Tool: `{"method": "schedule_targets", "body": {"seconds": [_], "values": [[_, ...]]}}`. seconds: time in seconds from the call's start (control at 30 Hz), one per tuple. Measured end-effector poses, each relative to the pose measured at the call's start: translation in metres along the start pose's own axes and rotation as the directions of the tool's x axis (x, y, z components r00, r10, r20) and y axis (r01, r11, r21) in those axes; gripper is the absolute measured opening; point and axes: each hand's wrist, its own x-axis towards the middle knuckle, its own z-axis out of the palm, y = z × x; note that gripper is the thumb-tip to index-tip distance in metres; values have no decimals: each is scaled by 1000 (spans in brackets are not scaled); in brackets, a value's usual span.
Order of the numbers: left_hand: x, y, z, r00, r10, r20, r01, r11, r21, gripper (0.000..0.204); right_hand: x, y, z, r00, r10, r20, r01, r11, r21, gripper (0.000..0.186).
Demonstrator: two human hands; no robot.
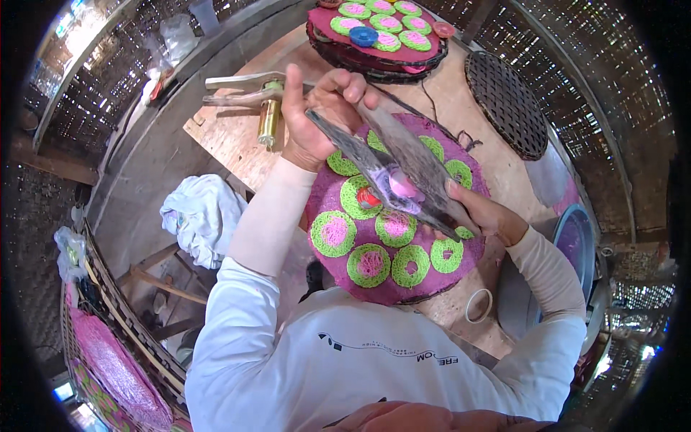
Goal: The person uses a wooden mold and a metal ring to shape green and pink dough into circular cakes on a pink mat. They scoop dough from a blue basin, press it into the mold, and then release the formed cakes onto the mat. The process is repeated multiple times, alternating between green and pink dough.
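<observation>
Woven-walled room; pale wooden tabletop (497,155) bearing round purple tray (330,273) of green-and-pink noodle rings (371,265). Wooden press (414,147) held tilted above tray, pink dough (403,185) at its middle. Right hand (489,216) closed around near end. Left hand (317,119) half-open, fingers curled at far end; firmness of hold cannot be told. Brass-coloured cylinder (269,119) left of left hand.

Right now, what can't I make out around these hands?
In the head view:
Part of the right hand: behind the wooden tool.
Part of the purple mat: under that tool.
Far tray, back edge: cut off by the picture's top.
Grey tub, partly: behind the right sleeve.
</observation>
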Motion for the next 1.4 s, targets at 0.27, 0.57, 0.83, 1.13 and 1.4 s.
{"method": "schedule_targets", "body": {"seconds": [0.27, 0.57, 0.83, 1.13, 1.4], "values": [[-26, -2, -34, 946, 91, -313, -106, 994, -32, 39, 31, 12, -3, 985, 29, -170, -82, 945, -317, 61], [-33, 4, -35, 876, 186, -445, -186, 982, 45, 36, 34, -6, 12, 979, 43, -198, -119, 914, -387, 61], [-24, 7, -45, 925, 170, -339, -171, 985, 27, 35, 32, -7, 5, 951, -117, -286, -80, 802, -592, 65], [29, -35, -21, 931, 86, -354, -105, 994, -35, 31, -11, -4, -29, 924, -86, -374, -53, 937, -346, 68], [34, -55, -61, 950, -14, -313, 9, 1000, -18, 32, 0, 17, -30, 867, -152, -475, -50, 921, -385, 67]]}}
